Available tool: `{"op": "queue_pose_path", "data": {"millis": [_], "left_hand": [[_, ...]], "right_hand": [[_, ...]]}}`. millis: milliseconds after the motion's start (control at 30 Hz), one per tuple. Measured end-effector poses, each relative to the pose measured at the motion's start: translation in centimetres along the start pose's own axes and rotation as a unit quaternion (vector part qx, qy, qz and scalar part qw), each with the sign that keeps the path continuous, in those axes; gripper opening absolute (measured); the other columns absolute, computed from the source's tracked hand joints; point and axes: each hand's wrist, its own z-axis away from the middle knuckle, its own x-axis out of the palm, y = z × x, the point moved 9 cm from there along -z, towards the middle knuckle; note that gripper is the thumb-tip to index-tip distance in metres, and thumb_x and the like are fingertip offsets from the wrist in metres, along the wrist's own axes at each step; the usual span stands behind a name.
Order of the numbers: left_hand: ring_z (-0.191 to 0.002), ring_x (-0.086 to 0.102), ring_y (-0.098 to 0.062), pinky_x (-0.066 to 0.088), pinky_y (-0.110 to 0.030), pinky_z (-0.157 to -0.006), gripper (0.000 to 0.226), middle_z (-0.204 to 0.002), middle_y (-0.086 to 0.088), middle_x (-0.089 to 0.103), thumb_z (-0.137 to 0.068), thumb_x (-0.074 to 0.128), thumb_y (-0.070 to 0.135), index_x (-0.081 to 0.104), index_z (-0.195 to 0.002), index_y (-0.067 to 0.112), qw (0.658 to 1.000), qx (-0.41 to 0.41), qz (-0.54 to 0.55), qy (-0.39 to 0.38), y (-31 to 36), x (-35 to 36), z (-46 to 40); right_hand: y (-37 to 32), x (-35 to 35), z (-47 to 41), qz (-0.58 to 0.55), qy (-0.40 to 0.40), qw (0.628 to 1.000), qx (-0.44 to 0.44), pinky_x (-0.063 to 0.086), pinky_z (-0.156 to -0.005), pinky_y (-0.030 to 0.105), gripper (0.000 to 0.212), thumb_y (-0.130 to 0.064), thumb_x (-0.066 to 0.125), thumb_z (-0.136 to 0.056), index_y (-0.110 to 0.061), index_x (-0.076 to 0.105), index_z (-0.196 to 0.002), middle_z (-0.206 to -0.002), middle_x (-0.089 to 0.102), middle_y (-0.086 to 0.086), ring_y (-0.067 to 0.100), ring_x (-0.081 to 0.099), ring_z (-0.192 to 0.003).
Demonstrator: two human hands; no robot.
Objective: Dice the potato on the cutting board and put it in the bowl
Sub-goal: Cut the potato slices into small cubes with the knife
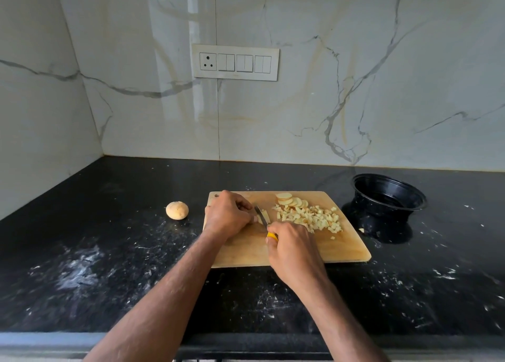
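Note:
A wooden cutting board (341,249) lies on the black counter. My left hand (228,215) holds down a small stack of potato strips (264,216) with curled fingers. My right hand (291,242) grips a yellow-handled knife (261,215) whose blade rests across those strips. A pile of diced potato (314,218) covers the board's right half, with several round slices (291,200) behind it. The black bowl (389,194) stands to the right of the board with nothing visible inside.
Half a potato (177,210) sits on the counter left of the board. A stray potato piece (361,230) lies between board and bowl. The black counter (109,266) is streaked with white marks. A switch panel (235,62) is on the marble wall.

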Motion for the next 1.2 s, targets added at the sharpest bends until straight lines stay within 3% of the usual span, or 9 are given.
{"op": "queue_pose_path", "data": {"millis": [100,267,400,500,633,700,833,1000,1200], "left_hand": [[-0.081,0.061,-0.002,0.046,-0.026,-0.077,0.017,-0.076,0.022,0.066,-0.07,0.089,0.024,0.077,-0.076,0.035,1.0,0.002,-0.009,0.001,0.0,0.0,-0.1],[-0.08,0.061,-0.001,0.053,-0.031,-0.087,0.019,-0.083,0.02,0.069,-0.072,0.09,0.024,0.075,-0.075,0.036,1.0,0.014,-0.003,-0.007,0.0,0.4,-0.1],[-0.08,0.062,0.0,0.053,-0.042,-0.094,0.022,-0.07,0.029,0.063,-0.073,0.089,0.025,0.074,-0.07,0.04,1.0,0.023,-0.007,-0.016,0.1,0.4,0.1],[-0.08,0.059,0.004,0.05,-0.045,-0.096,0.031,-0.065,0.033,0.061,-0.075,0.086,0.027,0.067,-0.06,0.046,0.999,0.034,-0.022,-0.022,0.0,0.5,-0.1],[-0.096,0.06,-0.002,0.039,-0.045,-0.101,0.015,-0.078,0.034,0.062,-0.083,0.072,0.028,0.078,-0.086,0.041,0.998,0.058,-0.028,-0.016,0.6,0.8,0.1],[-0.106,0.059,-0.01,0.036,-0.044,-0.1,0.02,-0.089,0.03,0.064,-0.083,0.066,0.033,0.078,-0.098,0.04,0.995,0.09,-0.035,-0.01,1.3,1.0,0.4],[-0.121,0.042,-0.016,0.03,-0.057,-0.108,0.043,-0.116,0.015,0.063,-0.081,0.062,0.062,0.071,-0.117,0.043,0.976,0.163,-0.146,-0.021,3.2,2.6,1.1],[-0.12,0.043,-0.017,0.029,-0.055,-0.105,0.046,-0.115,0.012,0.063,-0.081,0.06,0.068,0.072,-0.112,0.036,0.96,0.149,-0.235,0.021,4.1,2.9,1.0],[-0.121,0.045,-0.018,0.027,-0.056,-0.108,0.036,-0.117,0.01,0.062,-0.089,0.055,0.056,0.071,-0.111,0.032,0.967,0.138,-0.215,0.0,4.0,3.1,1.2]], "right_hand": [[-0.1,0.0,0.9,0.003,-0.008,1.0,-0.003,0.032,-0.053,0.0,0.023,-0.019,0.065,-0.096,-0.018,0.072,-0.118,-0.102,0.074,-0.007,-0.001,0.054,-0.077],[0.4,-1.2,2.8,0.001,-0.012,1.0,-0.005,0.044,-0.071,0.007,0.022,-0.022,0.064,-0.097,-0.02,0.072,-0.118,-0.103,0.073,-0.009,0.001,0.06,-0.084],[1.4,-2.6,3.7,-0.001,-0.01,1.0,0.009,0.042,-0.063,0.005,0.013,-0.022,0.066,-0.095,-0.021,0.076,-0.104,-0.092,0.072,-0.012,0.001,0.057,-0.072],[2.1,-4.2,3.1,-0.014,0.05,0.998,0.023,0.054,-0.067,0.021,0.007,-0.02,0.069,-0.092,-0.019,0.075,-0.094,-0.084,0.071,-0.01,0.005,0.061,-0.071],[2.3,-4.7,1.4,-0.024,0.111,0.993,0.015,0.057,-0.076,0.033,0.016,-0.016,0.068,-0.092,-0.015,0.076,-0.107,-0.094,0.073,-0.005,0.012,0.066,-0.08],[2.5,-4.1,0.9,-0.018,0.115,0.993,0.018,0.058,-0.078,0.035,0.02,-0.014,0.068,-0.092,-0.013,0.075,-0.111,-0.099,0.074,-0.001,0.015,0.069,-0.084],[3.0,-3.4,1.1,-0.004,0.12,0.992,0.026,0.061,-0.075,0.037,0.021,-0.015,0.07,-0.091,-0.013,0.075,-0.111,-0.1,0.074,-0.001,0.016,0.07,-0.082],[3.1,-3.1,1.6,0.007,0.11,0.994,0.029,0.06,-0.072,0.032,0.023,-0.018,0.069,-0.092,-0.014,0.074,-0.114,-0.1,0.074,-0.002,0.014,0.069,-0.081],[2.8,-3.2,1.6,0.006,0.095,0.995,0.031,0.057,-0.074,0.028,0.023,-0.019,0.067,-0.093,-0.015,0.074,-0.116,-0.102,0.073,-0.003,0.014,0.068,-0.085]]}}
